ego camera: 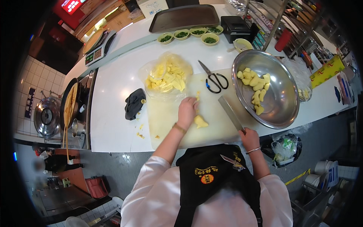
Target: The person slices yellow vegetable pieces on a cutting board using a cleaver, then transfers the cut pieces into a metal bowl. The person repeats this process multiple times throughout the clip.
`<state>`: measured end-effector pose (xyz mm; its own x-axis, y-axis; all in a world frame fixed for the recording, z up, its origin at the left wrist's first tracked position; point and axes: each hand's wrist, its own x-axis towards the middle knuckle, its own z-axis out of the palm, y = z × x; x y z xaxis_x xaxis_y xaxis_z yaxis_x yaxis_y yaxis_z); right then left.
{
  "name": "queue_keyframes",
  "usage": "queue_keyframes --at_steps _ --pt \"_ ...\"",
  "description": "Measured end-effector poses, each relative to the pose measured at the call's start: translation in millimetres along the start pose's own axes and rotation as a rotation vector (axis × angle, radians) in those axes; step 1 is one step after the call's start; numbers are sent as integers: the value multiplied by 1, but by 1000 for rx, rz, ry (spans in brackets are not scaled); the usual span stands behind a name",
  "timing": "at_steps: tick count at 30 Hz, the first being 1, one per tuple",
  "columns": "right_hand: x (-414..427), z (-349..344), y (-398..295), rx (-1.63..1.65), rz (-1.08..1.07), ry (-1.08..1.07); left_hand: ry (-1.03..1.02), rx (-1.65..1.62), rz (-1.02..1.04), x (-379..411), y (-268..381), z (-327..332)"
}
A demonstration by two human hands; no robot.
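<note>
My right hand grips the handle of a cleaver, its blade angled over the right side of a white cutting board. My left hand is low over the middle of the board, fingertips by small yellow scraps; whether it pinches any is hard to tell. Just right of my left wrist lies a peeled piece of ginger. A clear plastic bag of sliced ginger rests at the board's far left corner. Black-handled scissors lie open at its far side.
A large steel bowl with several peeled ginger pieces stands right of the board. Left lies a crumpled black bag. Behind are small bowls of chopped greens, a brown tray and a scale. A pan sits far left.
</note>
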<state>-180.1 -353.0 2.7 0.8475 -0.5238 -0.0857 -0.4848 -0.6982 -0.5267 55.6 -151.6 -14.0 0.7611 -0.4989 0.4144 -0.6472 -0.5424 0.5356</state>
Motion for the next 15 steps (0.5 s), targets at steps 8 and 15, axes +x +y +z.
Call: queue_keyframes --at_steps 8,15 --pt "-6 12 3 -20 41 32 -341 374 -260 88 -25 71" --pt "-9 9 -5 -37 53 41 -253 -89 -288 121 -61 72"
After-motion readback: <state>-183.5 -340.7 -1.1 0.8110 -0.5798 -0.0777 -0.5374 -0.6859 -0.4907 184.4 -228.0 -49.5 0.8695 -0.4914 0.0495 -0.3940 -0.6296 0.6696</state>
